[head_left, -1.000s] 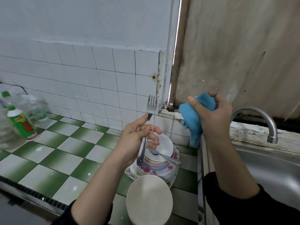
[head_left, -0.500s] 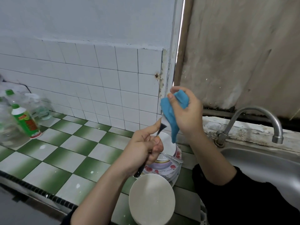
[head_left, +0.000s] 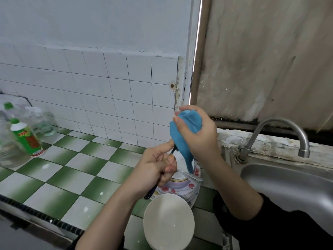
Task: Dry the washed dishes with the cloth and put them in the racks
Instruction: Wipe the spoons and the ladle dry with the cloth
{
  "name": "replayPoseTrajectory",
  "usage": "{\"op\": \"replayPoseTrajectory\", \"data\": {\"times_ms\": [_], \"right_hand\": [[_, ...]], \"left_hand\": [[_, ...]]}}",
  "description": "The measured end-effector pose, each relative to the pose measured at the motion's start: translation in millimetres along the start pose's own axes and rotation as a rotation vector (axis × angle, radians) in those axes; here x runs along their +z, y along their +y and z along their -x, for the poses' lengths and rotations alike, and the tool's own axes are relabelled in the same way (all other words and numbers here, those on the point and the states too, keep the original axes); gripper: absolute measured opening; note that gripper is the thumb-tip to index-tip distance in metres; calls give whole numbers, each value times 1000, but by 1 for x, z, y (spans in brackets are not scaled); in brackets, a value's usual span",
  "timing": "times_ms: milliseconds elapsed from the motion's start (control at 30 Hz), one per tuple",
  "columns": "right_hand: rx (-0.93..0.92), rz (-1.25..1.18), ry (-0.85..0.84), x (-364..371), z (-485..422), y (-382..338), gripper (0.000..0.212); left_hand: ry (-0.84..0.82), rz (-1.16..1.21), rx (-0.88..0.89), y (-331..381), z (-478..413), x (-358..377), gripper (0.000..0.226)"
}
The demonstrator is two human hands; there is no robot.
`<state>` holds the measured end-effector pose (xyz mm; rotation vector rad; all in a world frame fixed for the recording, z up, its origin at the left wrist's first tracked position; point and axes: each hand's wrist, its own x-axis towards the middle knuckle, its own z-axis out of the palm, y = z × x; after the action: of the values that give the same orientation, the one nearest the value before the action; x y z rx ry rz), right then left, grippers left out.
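Fork-drying under way here. The left hand (head_left: 156, 165) has its grip clamped round the handle of the fork (head_left: 172, 151), fingers curled tight, with the dark handle end poking out below the fist on the near side. It holds the fork tilted up and to the right, and that looks deliberate, since it offers the head straight into the cloth.

The right hand (head_left: 200, 136) has its grip closed on the blue cloth (head_left: 185, 127), thumb on the left face and fingers behind. The fabric is bunched round the tines, which are completely hidden, and a tail of cloth hangs down over the dishes.

All this happens in the air just above the stack of plates (head_left: 180, 188) at the right end of the green-checked worktop (head_left: 72, 168). That is probably so drips land on crockery still waiting its turn. A piece of cutlery (head_left: 192, 176) lies across that stack and a white bowl (head_left: 168, 221) sits nearer. The sink (head_left: 288, 186) and its tap (head_left: 281, 129) are off to the right. No rack is in view.

A second ago the fork stood upright with bare tines, and the cloth was held away to the right by the wall. Half a second ago the cloth was just arriving over the head. Now it's wrapped on, and only a short bit of the fork's neck shows between the two hands.
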<state>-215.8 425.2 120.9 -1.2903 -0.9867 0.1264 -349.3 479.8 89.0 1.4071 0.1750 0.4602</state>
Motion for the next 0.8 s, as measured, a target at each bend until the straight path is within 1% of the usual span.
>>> {"op": "replayPoseTrajectory", "data": {"times_ms": [33,100,200,233,300,400,467,567,633,667,700,800], "right_hand": [[-5,11,2,-2,2,0,13],[25,87,58,-8,-7,1,17],[178,124,202,-22,-28,5,11],[247,83,251,-26,-32,8,9],[367,-82,312,-32,-29,11,7],[455,-320,334,-28,-8,6,8],[501,-400,289,-20,12,3,7],[585,-481,114,-10,36,0,15],[581,-522,43,-7,43,-1,14],[565,-517,22,-6,44,-3,10],[540,-482,0,-6,45,-2,13],[431,-316,-77,-5,48,-1,35]], "left_hand": [[3,-17,-8,-1,1,1,48],[6,-76,-22,-3,1,2,52],[-54,-142,16,-4,4,4,64],[-74,-148,31,-3,4,4,68],[-74,-158,54,0,5,3,71],[-32,-138,52,0,5,3,75],[10,-122,37,-2,3,5,79],[47,-88,0,-4,2,9,77],[40,-68,-22,-4,2,10,79],[31,-63,-31,-3,2,9,82],[24,-63,-42,-1,2,9,85],[-52,-101,-101,1,4,6,90]]}}
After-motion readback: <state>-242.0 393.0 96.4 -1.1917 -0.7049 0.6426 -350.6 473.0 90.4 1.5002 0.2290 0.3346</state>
